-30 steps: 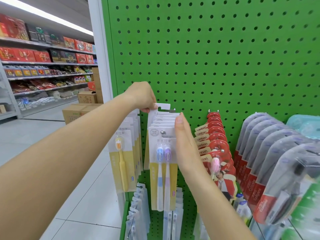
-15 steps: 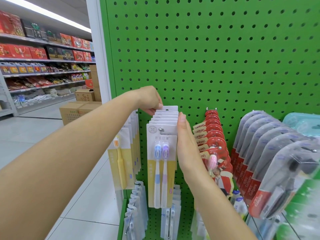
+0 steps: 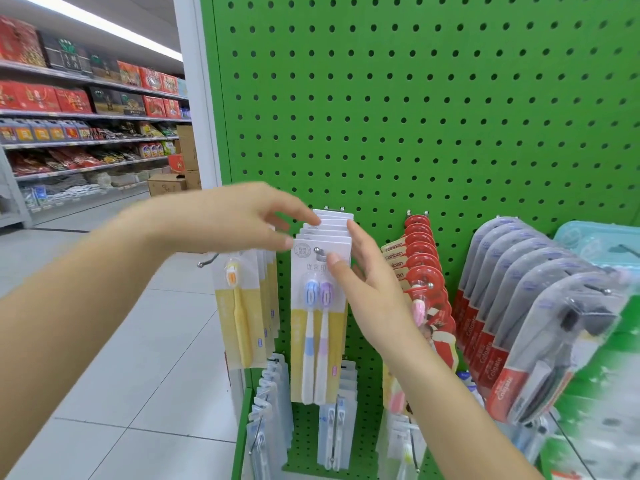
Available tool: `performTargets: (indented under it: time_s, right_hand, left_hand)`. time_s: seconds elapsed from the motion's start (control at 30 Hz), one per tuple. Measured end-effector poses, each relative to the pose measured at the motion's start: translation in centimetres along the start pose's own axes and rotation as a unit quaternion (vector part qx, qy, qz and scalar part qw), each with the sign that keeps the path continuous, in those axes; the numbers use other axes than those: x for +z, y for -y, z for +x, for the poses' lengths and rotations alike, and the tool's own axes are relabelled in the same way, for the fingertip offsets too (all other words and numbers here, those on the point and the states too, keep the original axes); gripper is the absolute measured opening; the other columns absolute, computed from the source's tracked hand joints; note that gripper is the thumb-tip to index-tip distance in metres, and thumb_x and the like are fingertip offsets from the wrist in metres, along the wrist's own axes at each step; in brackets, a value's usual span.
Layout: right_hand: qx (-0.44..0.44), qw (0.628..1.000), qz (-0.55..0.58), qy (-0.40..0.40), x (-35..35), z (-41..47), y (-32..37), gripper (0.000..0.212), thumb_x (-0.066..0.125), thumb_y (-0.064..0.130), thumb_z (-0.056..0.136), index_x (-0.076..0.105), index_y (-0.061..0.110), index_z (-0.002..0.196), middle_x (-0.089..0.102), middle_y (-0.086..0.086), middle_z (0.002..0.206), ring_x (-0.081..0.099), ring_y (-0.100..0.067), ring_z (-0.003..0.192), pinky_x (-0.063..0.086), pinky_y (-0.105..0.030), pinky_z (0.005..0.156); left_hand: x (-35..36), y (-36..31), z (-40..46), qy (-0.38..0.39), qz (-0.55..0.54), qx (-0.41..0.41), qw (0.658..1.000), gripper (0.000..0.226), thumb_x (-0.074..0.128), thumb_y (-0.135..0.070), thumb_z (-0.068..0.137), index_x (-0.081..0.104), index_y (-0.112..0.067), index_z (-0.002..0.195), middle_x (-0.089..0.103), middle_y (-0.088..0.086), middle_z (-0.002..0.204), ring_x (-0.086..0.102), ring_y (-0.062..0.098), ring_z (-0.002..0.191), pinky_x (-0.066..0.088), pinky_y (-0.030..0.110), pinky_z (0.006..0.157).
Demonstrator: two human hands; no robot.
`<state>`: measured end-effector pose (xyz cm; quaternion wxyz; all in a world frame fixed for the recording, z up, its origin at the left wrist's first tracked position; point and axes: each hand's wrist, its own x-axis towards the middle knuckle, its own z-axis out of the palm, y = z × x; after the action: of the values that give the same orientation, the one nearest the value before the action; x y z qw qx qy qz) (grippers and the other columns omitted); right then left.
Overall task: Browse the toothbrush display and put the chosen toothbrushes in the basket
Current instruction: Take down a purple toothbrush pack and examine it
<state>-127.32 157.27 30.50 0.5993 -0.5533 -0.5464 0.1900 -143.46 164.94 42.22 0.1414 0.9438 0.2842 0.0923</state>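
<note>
A row of twin toothbrush packs (image 3: 318, 320), blue and purple brushes on white and yellow card, hangs from a hook on the green pegboard (image 3: 433, 116). My left hand (image 3: 242, 216) reaches over the row from the left, fingers straight, fingertips touching the tops of the cards. My right hand (image 3: 367, 285) lies along the right side of the row, thumb on the front card's face, fingers behind its right edge. No basket is in view.
Yellow single-brush packs (image 3: 242, 306) hang left of the row, red canban packs (image 3: 422, 268) and Colgate packs (image 3: 519, 323) to the right. Clear packs (image 3: 337, 427) hang on lower hooks. Stocked shelves (image 3: 86, 133) and cardboard boxes (image 3: 166, 183) line the aisle at left.
My left hand has let go of the back card's top and now has straight fingers over the row. My right thumb has moved onto the front card's face.
</note>
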Motion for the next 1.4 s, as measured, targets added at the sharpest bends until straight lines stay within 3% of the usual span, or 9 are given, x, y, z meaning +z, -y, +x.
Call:
performTargets:
  time_s: [0.2, 0.4, 0.53, 0.6, 0.7, 0.83, 1.0, 1.2, 1.4]
  right_hand:
    - [0.005, 1.0, -0.025, -0.001, 0.3, -0.1, 0.3, 0.058, 0.045, 0.031, 0.101, 0.018, 0.033, 0.152, 0.022, 0.023, 0.153, 0.018, 0.009, 0.138, 0.018, -0.022, 0.116]
    - [0.001, 0.999, -0.05, 0.002, 0.7, 0.8, 0.1, 0.058, 0.039, 0.027, 0.104, 0.01, 0.03, 0.153, 0.02, 0.025, 0.149, 0.017, 0.021, 0.128, 0.015, -0.008, 0.106]
    - [0.019, 0.998, -0.054, -0.015, 1.0, 1.4, 0.3, 0.057, 0.039, 0.024, 0.104, 0.013, 0.029, 0.154, 0.057, 0.013, 0.106, 0.049, 0.021, 0.077, 0.032, 0.005, 0.074]
    - [0.019, 0.999, -0.043, -0.025, 1.1, 1.2, 0.5, 0.058, 0.04, 0.024, 0.104, 0.013, 0.03, 0.154, 0.06, 0.004, 0.098, 0.053, 0.007, 0.079, 0.04, -0.006, 0.083]
    - [0.021, 0.999, -0.009, -0.023, 1.2, 0.8, 0.8, 0.061, 0.042, 0.025, 0.103, 0.008, 0.032, 0.154, 0.039, 0.009, 0.15, 0.034, 0.015, 0.125, 0.028, -0.029, 0.115]
    - [-0.029, 0.997, -0.037, -0.065, 1.4, -1.1, 1.2, 0.061, 0.043, 0.03, 0.102, 0.008, 0.039, 0.152, 0.009, 0.035, 0.146, 0.008, 0.014, 0.138, 0.012, -0.024, 0.119]
    - [-0.197, 0.971, -0.047, -0.123, 3.5, -4.3, 1.1, 0.046, 0.045, 0.018, 0.098, 0.034, 0.046, 0.133, 0.036, 0.035, 0.138, 0.034, 0.007, 0.134, 0.03, -0.021, 0.112]
    - [-0.308, 0.93, -0.062, -0.191, 5.2, -4.5, 0.7, 0.03, 0.044, 0.004, 0.091, 0.063, 0.013, 0.111, 0.061, 0.009, 0.11, 0.055, -0.003, 0.111, 0.045, -0.022, 0.095]
    - [-0.281, 0.944, -0.069, -0.158, 6.4, -5.1, 0.6, 0.031, 0.043, 0.007, 0.09, 0.065, 0.012, 0.111, 0.061, 0.01, 0.109, 0.056, -0.004, 0.109, 0.046, -0.023, 0.093]
  left_hand:
    - [5.0, -0.1, -0.9, -0.111, 0.181, 0.001, 0.977, 0.06, 0.042, -0.046, 0.099, 0.018, -0.035, 0.153, 0.031, -0.014, 0.155, 0.037, 0.01, 0.137, 0.031, 0.025, 0.105]
    - [6.3, 0.5, 1.2, -0.136, 0.316, -0.004, 0.939, 0.063, 0.029, -0.048, 0.102, 0.009, -0.021, 0.154, 0.062, 0.003, 0.119, 0.052, 0.025, 0.115, 0.029, 0.032, 0.1]
    - [6.3, 1.1, 2.5, -0.127, 0.339, -0.011, 0.932, 0.062, 0.031, -0.045, 0.103, 0.009, -0.016, 0.153, 0.062, 0.007, 0.121, 0.05, 0.025, 0.12, 0.024, 0.036, 0.109]
    - [6.4, 1.2, 2.9, -0.129, 0.34, -0.015, 0.931, 0.063, 0.032, -0.044, 0.103, 0.008, -0.016, 0.153, 0.062, 0.009, 0.122, 0.049, 0.026, 0.123, 0.02, 0.038, 0.114]
    - [6.0, 0.9, 2.4, -0.134, 0.331, -0.012, 0.934, 0.066, 0.032, -0.049, 0.101, 0.005, -0.019, 0.155, 0.062, 0.007, 0.123, 0.045, 0.024, 0.127, 0.018, 0.038, 0.115]
    - [2.8, 1.8, -1.0, -0.161, 0.133, -0.034, 0.977, 0.057, 0.043, -0.049, 0.097, 0.031, -0.03, 0.149, 0.058, -0.005, 0.133, 0.054, 0.017, 0.119, 0.036, 0.03, 0.101]
    - [1.9, 6.5, -3.7, -0.327, -0.036, -0.067, 0.942, 0.024, 0.05, -0.024, 0.099, 0.066, -0.026, 0.117, 0.069, -0.006, 0.108, 0.062, 0.015, 0.099, 0.044, 0.029, 0.086]
    - [5.5, 10.4, -3.4, -0.366, -0.213, -0.075, 0.903, 0.01, 0.064, -0.039, 0.082, 0.067, -0.041, 0.09, 0.072, -0.009, 0.095, 0.067, 0.02, 0.093, 0.053, 0.044, 0.091]
    - [7.9, 11.9, -1.2, -0.358, -0.327, -0.099, 0.869, 0.017, 0.065, -0.021, 0.092, 0.06, -0.023, 0.108, 0.063, -0.003, 0.095, 0.059, 0.012, 0.084, 0.05, 0.04, 0.089]
